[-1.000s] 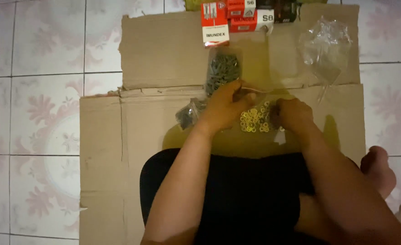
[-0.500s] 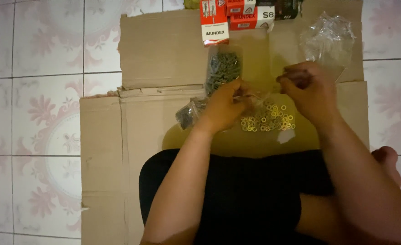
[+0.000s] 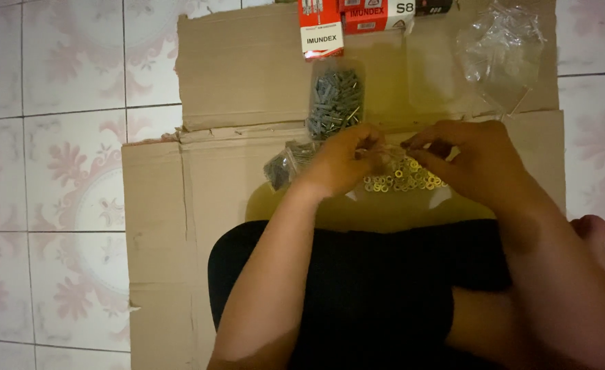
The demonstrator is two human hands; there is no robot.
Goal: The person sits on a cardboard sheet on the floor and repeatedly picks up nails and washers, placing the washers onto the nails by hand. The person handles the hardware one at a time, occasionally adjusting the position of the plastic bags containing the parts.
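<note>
Flattened brown cardboard sheet (image 3: 220,192) on tiled floor; left hand (image 3: 340,161), right hand (image 3: 470,154) pinched over heap of small yellow metal washers (image 3: 402,179), held piece too small to tell; heap mostly unsorted.

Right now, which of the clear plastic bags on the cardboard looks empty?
The crumpled clear bag at the far right corner; the bag of grey fasteners and the small bag beside the left hand both hold hardware.

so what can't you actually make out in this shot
- Head view: what the left hand and right hand pinch is too small and dim.
- Red and white boxes: cut off by the top edge.
- Clear bag: contents unclear through crumpled plastic.
</note>
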